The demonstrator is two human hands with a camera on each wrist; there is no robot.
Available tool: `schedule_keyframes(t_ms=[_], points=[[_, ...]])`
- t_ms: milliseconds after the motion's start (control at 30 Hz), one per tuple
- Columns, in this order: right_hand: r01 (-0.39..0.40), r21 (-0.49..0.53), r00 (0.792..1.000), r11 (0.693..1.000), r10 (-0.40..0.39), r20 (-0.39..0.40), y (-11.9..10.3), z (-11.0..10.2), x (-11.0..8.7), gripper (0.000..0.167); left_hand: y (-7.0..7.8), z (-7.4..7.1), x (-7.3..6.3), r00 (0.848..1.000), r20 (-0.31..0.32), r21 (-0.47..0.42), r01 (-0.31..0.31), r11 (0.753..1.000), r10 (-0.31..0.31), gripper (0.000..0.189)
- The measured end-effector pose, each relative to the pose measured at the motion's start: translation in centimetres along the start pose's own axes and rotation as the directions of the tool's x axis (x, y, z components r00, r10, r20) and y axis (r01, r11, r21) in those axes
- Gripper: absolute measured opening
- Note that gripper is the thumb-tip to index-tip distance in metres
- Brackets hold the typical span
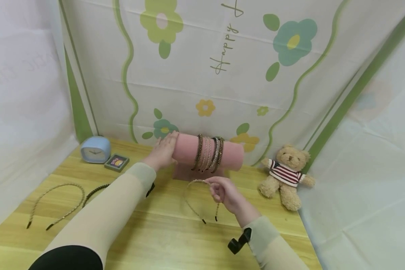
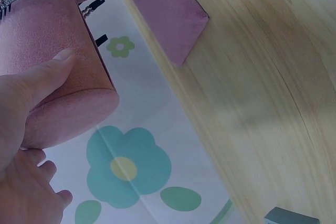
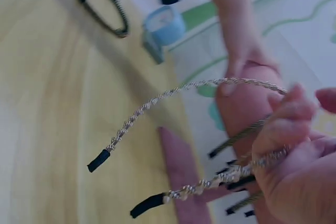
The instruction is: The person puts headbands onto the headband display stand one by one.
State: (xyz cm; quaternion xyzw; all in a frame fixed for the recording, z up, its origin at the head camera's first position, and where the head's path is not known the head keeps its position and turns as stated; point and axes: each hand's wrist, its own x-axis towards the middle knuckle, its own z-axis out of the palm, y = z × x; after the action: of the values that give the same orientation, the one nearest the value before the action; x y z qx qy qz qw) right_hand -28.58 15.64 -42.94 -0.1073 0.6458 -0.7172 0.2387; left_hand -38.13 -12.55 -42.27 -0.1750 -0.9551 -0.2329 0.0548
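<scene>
- Right hand [image 1: 227, 193]: fingertips pinch 1 thin headband [image 3: 199, 83] near its arch; left hand [image 1: 163, 150]: thumb and fingers hold the left end of the pink roll [image 1: 188, 149].
- Headband location: in front of the roll and its base [image 1: 182, 172], on the person's side; whether its ends touch the wood, cannot tell.
- Main relation: roll lies ahead of the right fingers, its long axis running left to right; headband arch sits toward the roll, 2 black ends point away from it; right hand is the nearer of the 2 to the headband.
- Edges: bands [image 1: 217, 153] already ring the middle of the roll, side by side; bare pink shows both between them and the left hand and out to the right end, which no hand touches.
- Room: bare tabletop [image 1: 175, 240] lies in front of the held headband; teddy bear [image 1: 290, 170] sits to the right, well apart; another headband [image 1: 83, 195] lies far left; curtain [image 1: 189, 82] hangs just behind the roll, so depth there looks tight.
</scene>
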Motion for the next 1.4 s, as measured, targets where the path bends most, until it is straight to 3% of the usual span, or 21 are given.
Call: schedule_keyframes(t_ms=[167,433,667,833,967,1200,1400], points=[[0.015,-0.010,1.000,1.000,-0.015,-0.022,-1.1,-1.6,-1.6,0.051,0.2,-0.2,-0.2,1.000,-0.012,-0.004,-0.009,1.000,0.009,0.117],[0.111,0.084,0.994,0.990,-0.111,-0.002,-1.2,-4.2,-3.6,0.046,0.3,-0.1,-0.2,1.000,-0.008,0.003,0.000,1.000,0.000,0.117],[0.183,0.069,0.981,0.981,-0.186,0.051,-1.5,-5.9,-5.0,0.033,0.1,0.1,-0.1,1.000,-0.016,0.014,-0.009,1.000,0.009,0.116],[0.223,0.069,0.972,0.972,-0.227,0.064,-2.1,-7.2,-5.6,0.037,0.0,0.2,-0.1,1.000,-0.021,-0.003,-0.008,1.000,0.008,0.116],[0.224,0.084,0.974,0.971,-0.225,0.004,-2.7,-8.1,-6.1,0.040,0.0,0.2,-0.1,1.000,-0.027,-0.014,-0.013,1.000,0.013,0.115],[0.211,0.128,0.966,0.969,-0.187,-0.179,-3.7,-9.2,-6.3,0.035,0.1,0.1,-0.1,1.000,-0.008,-0.007,-0.007,1.000,0.007,0.116],[0.207,0.220,0.950,0.953,-0.142,-0.279,-4.9,-10.3,-5.0,0.053,0.3,-0.1,-0.1,1.000,-0.003,-0.011,0.007,1.000,-0.007,0.116]])
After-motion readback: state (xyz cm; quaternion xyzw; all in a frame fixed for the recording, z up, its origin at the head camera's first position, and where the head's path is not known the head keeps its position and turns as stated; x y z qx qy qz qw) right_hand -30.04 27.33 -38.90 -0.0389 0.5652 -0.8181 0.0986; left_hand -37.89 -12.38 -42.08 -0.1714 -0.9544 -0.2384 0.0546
